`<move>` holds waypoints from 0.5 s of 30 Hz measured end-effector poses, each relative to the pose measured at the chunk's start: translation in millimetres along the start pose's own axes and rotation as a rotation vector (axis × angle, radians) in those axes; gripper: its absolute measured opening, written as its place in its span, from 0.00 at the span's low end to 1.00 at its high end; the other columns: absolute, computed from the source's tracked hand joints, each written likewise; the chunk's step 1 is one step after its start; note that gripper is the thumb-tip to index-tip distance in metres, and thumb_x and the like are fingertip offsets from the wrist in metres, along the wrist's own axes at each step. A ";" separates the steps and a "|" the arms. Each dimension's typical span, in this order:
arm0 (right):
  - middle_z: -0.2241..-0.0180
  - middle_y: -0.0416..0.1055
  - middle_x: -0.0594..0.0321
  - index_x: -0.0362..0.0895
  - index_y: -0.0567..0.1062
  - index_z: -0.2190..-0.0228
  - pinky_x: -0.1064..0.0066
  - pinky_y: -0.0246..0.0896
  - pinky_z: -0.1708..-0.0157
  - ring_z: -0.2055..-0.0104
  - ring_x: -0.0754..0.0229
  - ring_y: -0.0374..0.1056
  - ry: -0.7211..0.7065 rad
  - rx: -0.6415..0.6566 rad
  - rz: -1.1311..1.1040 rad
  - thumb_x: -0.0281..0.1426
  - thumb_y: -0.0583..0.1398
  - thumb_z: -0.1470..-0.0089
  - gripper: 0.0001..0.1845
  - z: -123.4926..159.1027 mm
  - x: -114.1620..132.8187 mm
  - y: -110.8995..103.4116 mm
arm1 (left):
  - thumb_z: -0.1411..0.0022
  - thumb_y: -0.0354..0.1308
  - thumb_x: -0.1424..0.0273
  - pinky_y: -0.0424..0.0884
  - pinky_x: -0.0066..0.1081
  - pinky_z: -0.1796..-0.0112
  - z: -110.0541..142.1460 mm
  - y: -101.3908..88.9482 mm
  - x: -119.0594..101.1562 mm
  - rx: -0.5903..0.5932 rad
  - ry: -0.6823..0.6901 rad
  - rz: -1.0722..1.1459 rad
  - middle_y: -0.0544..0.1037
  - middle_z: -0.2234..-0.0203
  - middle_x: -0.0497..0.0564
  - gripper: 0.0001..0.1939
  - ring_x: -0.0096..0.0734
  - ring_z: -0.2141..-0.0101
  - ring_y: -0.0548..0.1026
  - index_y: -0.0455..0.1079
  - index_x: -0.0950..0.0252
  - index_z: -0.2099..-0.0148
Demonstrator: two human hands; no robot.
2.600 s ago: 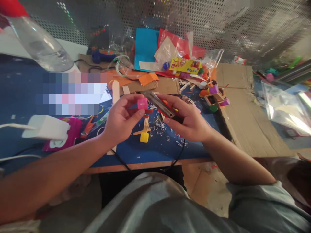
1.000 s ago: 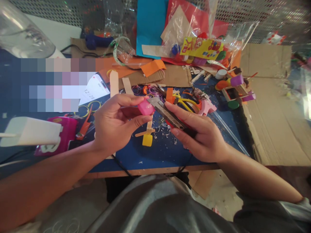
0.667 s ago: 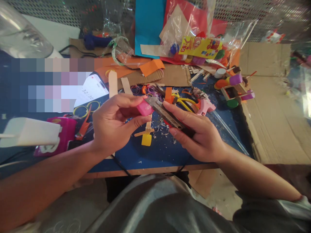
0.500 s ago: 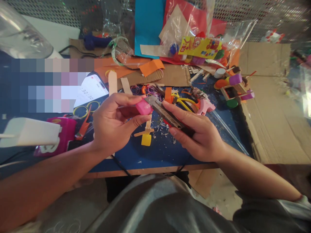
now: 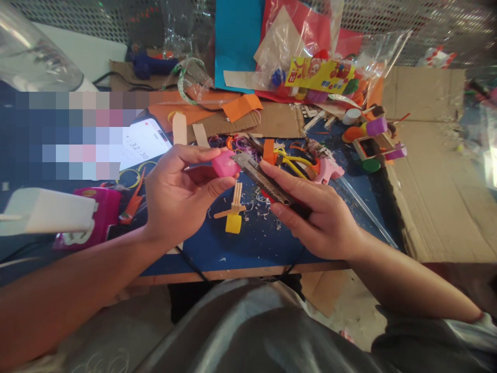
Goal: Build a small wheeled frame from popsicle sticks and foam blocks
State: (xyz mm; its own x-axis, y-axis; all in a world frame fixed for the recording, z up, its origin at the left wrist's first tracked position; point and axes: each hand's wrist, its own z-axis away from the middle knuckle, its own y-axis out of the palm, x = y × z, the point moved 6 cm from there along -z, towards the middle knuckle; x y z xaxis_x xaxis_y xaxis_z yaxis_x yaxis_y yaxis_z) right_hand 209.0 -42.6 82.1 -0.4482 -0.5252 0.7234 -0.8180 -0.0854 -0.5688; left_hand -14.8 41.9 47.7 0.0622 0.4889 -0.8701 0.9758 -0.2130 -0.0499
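Observation:
Between the thumb and fingers of my left hand (image 5: 176,194) is a small pink rounded piece (image 5: 225,163), perhaps plastic or clay; I cannot tell which. My right hand (image 5: 320,212) is closed around a utility knife (image 5: 267,184), its tip pointing up and left at the pink piece's right edge. Whether blade and piece touch is unclear. Below them on the blue tabletop (image 5: 233,254) lies a little assembly of wooden sticks (image 5: 236,198) with a yellow piece (image 5: 233,224) at its near end. Pale shavings are scattered around it.
Yellow-handled scissors (image 5: 295,165) and a pink glue gun (image 5: 330,170) lie beyond my right hand. A small wooden-framed model (image 5: 370,142) stands at right, beside cardboard (image 5: 446,197). At left are a phone (image 5: 145,140) and a white charger (image 5: 50,211) on a pink power strip (image 5: 106,212).
My left hand has shifted slightly left and up with the pink piece, uncovering more of the wooden sticks. My right hand and the knife have hardly moved.

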 end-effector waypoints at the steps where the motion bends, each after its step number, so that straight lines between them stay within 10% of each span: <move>1: 0.39 0.88 0.52 0.44 0.71 0.20 0.57 0.88 0.42 0.43 0.47 0.89 -0.008 -0.006 0.011 0.28 0.62 0.25 0.36 -0.1 0.5 -0.1 | 0.36 0.86 0.55 0.95 0.43 0.48 0.3 -0.2 0.4 -0.003 -0.005 -0.002 0.87 0.52 0.50 0.23 0.44 0.47 0.92 0.80 0.54 0.47; 15: 0.35 0.86 0.50 0.45 0.69 0.20 0.51 0.88 0.37 0.38 0.42 0.88 0.011 -0.024 -0.019 0.30 0.62 0.23 0.35 0.0 3.6 -1.6 | 0.26 0.78 0.54 0.96 0.45 0.53 3.2 8.5 0.2 0.105 -0.095 0.165 0.89 0.44 0.51 0.17 0.41 0.54 0.93 0.77 0.53 0.46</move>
State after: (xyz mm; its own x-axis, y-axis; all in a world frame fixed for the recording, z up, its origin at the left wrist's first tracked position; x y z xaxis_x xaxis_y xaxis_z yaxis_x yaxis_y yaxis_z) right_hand 208.7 -44.4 85.7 -0.4364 -0.5140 0.7385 -0.8349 -0.0746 -0.5453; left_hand -7.2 37.5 45.5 0.1947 0.3591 -0.9128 0.9265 -0.3729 0.0510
